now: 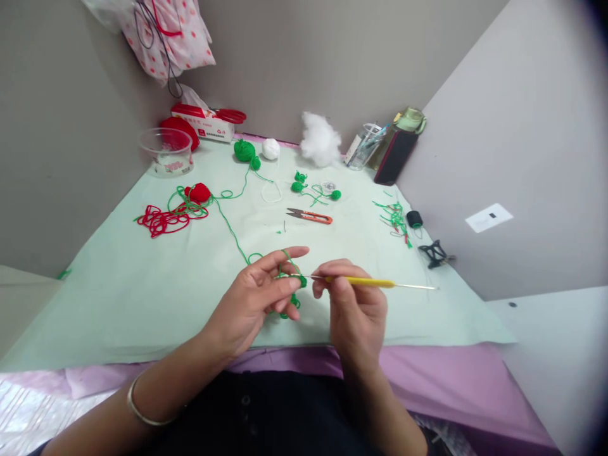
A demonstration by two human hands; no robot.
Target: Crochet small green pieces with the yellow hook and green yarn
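Note:
My left hand (pixel 266 288) pinches a small piece of green crochet work (pixel 295 303) between thumb and fingers, with green yarn looped over the raised index finger. From that hand the green yarn (pixel 231 229) runs back across the table to a loose tangle. My right hand (pixel 356 304) grips the yellow handle of a double-ended crochet hook (pixel 368 281) like a pen. The hook's metal tip reaches into the green work at my left fingertips; its other end points right. My fingers partly hide the stitches.
Orange-handled thread snips (pixel 311 216) lie beyond my hands. Tangled red yarn (pixel 164 220) is on the left, green yarn scraps (pixel 396 218) on the right. Along the back stand a plastic tub (pixel 168 161), a tissue box (pixel 209 125), white stuffing (pixel 320 139) and a phone (pixel 398 155).

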